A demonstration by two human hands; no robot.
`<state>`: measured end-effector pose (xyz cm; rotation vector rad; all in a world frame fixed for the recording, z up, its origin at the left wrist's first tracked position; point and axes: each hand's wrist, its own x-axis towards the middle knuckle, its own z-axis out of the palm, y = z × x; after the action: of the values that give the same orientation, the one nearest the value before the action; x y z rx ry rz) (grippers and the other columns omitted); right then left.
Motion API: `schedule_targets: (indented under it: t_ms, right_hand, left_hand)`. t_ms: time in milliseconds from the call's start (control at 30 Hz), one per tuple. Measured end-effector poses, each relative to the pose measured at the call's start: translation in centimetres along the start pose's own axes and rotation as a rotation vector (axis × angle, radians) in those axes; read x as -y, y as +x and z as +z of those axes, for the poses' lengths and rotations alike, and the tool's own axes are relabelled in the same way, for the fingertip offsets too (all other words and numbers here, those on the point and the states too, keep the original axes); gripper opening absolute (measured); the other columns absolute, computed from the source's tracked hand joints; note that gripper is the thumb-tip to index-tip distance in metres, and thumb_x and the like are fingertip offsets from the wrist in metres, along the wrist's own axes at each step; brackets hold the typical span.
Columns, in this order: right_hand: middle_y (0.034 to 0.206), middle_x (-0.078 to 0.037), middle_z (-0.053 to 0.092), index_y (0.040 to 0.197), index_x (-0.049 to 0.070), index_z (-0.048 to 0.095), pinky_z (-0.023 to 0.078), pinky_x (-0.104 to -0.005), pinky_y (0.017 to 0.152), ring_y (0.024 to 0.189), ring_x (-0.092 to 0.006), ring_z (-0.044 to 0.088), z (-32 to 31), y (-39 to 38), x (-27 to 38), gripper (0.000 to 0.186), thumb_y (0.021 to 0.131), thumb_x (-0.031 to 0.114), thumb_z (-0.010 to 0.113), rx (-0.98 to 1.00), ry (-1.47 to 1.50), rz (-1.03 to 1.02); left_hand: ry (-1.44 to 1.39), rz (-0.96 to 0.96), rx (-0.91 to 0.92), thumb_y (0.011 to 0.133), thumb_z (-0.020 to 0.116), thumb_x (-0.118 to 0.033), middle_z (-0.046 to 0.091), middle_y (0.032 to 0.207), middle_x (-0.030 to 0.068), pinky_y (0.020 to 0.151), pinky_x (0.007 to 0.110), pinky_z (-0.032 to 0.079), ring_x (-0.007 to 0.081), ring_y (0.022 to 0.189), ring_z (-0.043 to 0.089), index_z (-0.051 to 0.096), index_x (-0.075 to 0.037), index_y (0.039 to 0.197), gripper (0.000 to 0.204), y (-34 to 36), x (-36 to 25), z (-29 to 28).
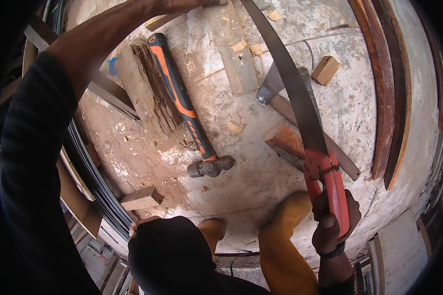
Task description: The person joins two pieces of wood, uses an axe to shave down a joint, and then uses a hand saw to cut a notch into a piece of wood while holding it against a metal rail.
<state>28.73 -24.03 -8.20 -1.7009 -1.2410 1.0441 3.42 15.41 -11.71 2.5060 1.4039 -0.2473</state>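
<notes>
My right hand (332, 221), at the lower right, is wrapped round the red handle (338, 196) of a handsaw. The saw's long dark blade (298, 93) slants up and left to the upper edge, its toothed side facing left. My left arm reaches across the upper left. My left hand (184, 5) is at the upper edge, by the end of a flat plank (229, 49); its fingers are mostly cut off by the frame. Under the blade lies a hatchet-like tool with a metal head (271, 87) and wooden handle (342, 157), partly covered by the saw.
A hammer (209, 166) with an orange and black handle lies mid-floor, beside a rough wood piece (150, 88). Wood blocks (326, 70) (142, 198) (285, 139) and chips (235, 128) are scattered about. Long boards (386, 88) line the right; dark rods (91, 167) run along the left.
</notes>
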Motion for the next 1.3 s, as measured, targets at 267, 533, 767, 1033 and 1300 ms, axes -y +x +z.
schedule_targets:
  t_ms: [267,533,767,1033,1300]
  right_hand:
    - [0.062,-0.005,0.053,0.077,0.003,0.062,0.038,-0.0311,0.049,0.052,-0.0175,0.054,-0.3,-1.0,0.7,0.05,0.09,0.051,0.056,0.001,-0.109,0.04]
    - [0.068,-0.009,0.058,0.089,0.001,0.063,0.043,-0.0352,0.048,0.052,-0.0287,0.057,1.5,6.9,0.2,0.024,0.08,0.021,0.073,0.017,0.033,-0.187]
    - [0.063,-0.007,0.056,0.083,0.002,0.063,0.042,-0.0323,0.05,0.054,-0.021,0.058,-0.4,2.4,0.2,0.044,0.091,0.044,0.055,0.04,-0.174,-0.114]
    - [0.066,-0.008,0.056,0.083,0.0,0.062,0.042,-0.0337,0.048,0.052,-0.0241,0.059,0.8,0.6,0.8,0.042,0.091,0.041,0.06,0.033,-0.112,-0.164]
    - [0.066,-0.009,0.056,0.082,0.001,0.062,0.041,-0.0342,0.049,0.053,-0.0247,0.057,0.8,1.7,0.2,0.048,0.092,0.048,0.061,0.045,-0.176,-0.185]
  left_hand:
    - [-0.144,0.015,0.075,0.083,0.075,-0.049,0.068,0.116,0.0244,0.093,0.042,0.051,0.0313,0.107,0.067,0.06,0.001,0.128,0.069,-0.4,-1.1,-0.3]
    - [0.038,-0.107,-0.035,0.081,0.073,-0.053,0.067,0.114,0.0299,0.094,0.048,0.052,0.0438,0.108,0.065,0.05,0.005,0.136,0.083,-1.1,-3.2,0.3]
    - [0.293,0.13,-0.277,0.083,0.072,-0.049,0.069,0.11,0.0286,0.091,0.049,0.052,0.0436,0.105,0.066,0.048,0.005,0.136,0.08,0.9,3.3,4.9]
    - [0.039,-0.084,-0.025,0.083,0.071,-0.048,0.07,0.105,0.027,0.091,0.05,0.052,0.0427,0.102,0.066,0.053,0.003,0.129,0.071,-1.2,-1.5,-0.5]
    - [0.073,0.017,-0.161,0.088,0.07,-0.051,0.07,0.083,0.0249,0.075,0.049,0.054,0.0392,0.08,0.07,0.053,-0.002,0.131,0.067,-0.5,0.4,3.0]
